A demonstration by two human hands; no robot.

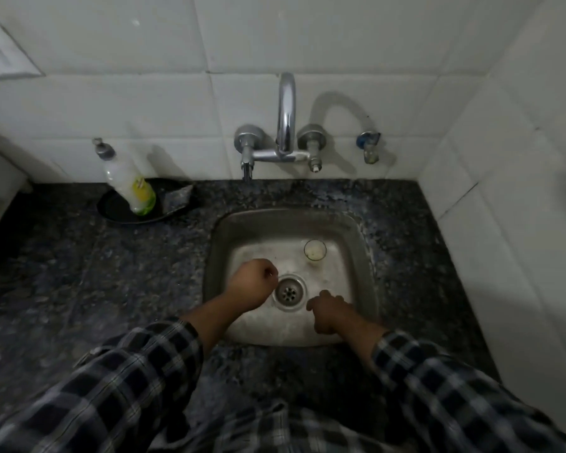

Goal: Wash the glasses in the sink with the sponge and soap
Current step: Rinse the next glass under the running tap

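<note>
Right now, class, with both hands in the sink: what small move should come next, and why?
Probably the right hand reaches forward to the glass standing upright in the sink. Both hands look empty, the left hand is curled, and the tap is dry.

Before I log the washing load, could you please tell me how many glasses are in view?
1: the glass stands upright at the sink's back right; the hands could hide others.

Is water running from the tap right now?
No: no stream falls from the tap spout, and the sink around the glass shows no flow.
</note>
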